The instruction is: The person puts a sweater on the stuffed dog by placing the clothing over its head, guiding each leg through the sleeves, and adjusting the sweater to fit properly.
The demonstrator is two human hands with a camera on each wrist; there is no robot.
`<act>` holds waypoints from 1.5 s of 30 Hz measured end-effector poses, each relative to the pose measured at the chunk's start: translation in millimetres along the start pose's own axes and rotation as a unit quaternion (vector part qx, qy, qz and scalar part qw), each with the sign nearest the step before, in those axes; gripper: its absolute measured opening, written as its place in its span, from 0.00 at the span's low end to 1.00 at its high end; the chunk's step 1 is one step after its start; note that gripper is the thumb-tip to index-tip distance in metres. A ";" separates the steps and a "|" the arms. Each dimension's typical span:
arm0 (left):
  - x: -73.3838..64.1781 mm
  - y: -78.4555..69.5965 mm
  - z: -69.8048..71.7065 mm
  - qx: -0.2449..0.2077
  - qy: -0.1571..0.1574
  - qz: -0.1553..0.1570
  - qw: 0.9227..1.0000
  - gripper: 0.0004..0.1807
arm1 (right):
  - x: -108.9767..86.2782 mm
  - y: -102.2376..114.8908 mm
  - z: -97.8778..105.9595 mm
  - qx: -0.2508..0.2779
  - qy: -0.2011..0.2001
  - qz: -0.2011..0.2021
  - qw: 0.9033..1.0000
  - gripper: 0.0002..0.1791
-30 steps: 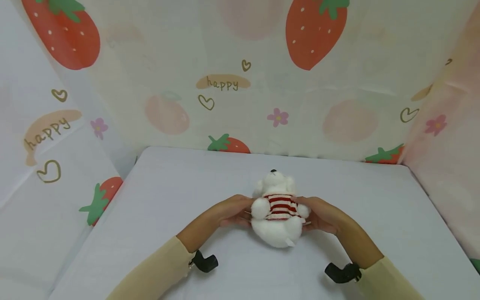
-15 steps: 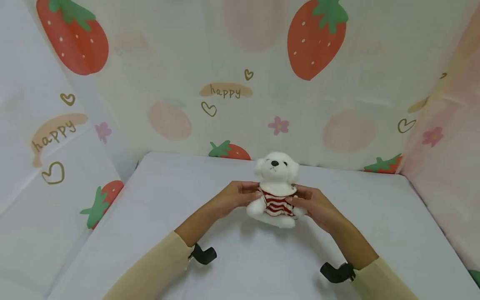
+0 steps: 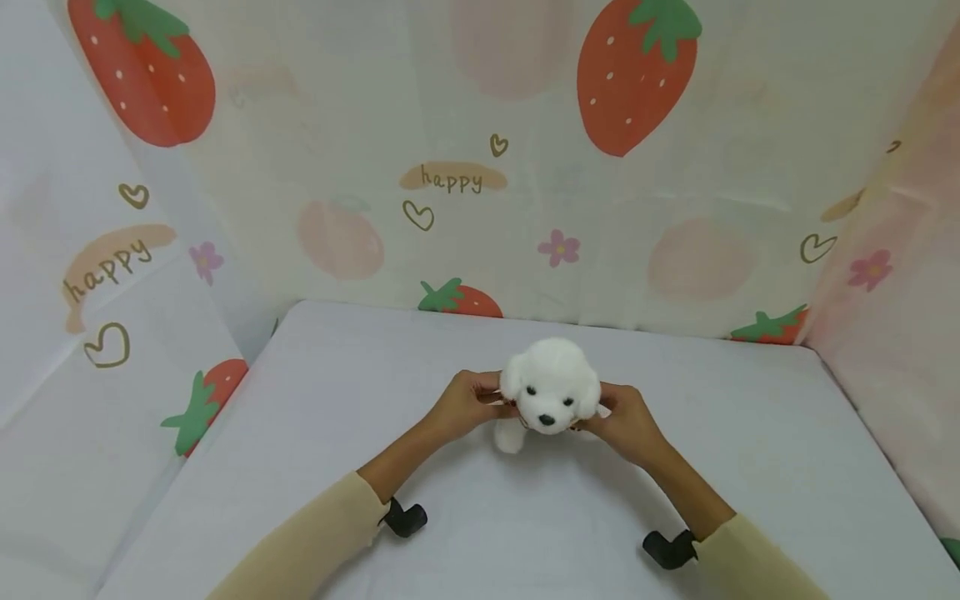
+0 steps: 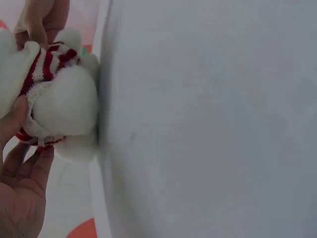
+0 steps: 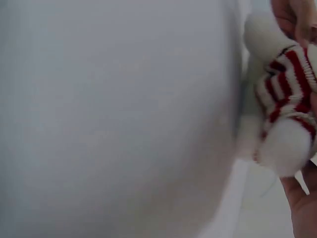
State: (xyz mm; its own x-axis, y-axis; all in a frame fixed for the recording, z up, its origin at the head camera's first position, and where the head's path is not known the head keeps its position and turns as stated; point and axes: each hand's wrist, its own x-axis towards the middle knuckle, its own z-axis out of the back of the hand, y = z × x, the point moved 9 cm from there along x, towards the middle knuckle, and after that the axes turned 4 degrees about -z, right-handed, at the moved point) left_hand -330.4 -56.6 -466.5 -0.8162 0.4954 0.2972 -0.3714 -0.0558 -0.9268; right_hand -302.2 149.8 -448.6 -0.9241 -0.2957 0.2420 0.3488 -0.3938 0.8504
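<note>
A white plush dog (image 3: 557,377) with black eyes and nose faces the head camera, its head tipped forward over its body. Its red-and-white striped knit sweater (image 5: 287,82) shows in both wrist views and is mostly hidden under the head in the head view. My left hand (image 3: 465,407) grips one side of the body, thumb in front and fingers behind. On the opposite side, my right hand (image 3: 628,423) holds it the same way. In the left wrist view a round white paw (image 4: 69,101) sits close to the table surface.
A white-covered table (image 3: 375,358) lies under the hands. Behind it hangs a pale backdrop (image 3: 300,100) printed with strawberries, hearts and "happy". Similar cloth walls stand at left and right. A black wrist camera (image 3: 405,518) sits at the left sleeve, another (image 3: 669,550) at the right.
The plush dog, lying back with its nose up, was raised upright to face the camera, then its head tipped forward and lower. Both hands shifted their grip up its sides.
</note>
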 end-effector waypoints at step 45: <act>25.0 18.6 -6.5 0.036 0.029 0.083 0.995 0.18 | 23.5 -18.0 0.8 -0.018 0.001 -0.070 0.997 0.10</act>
State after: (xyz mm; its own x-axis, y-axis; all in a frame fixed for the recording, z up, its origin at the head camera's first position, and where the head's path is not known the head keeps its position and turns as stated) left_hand -354.9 -39.5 -477.9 -0.8435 0.5224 0.1250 -0.2655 -0.2032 -0.9425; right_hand -330.3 150.6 -457.9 -0.9640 -0.2365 0.1212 0.2215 -0.4629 0.8583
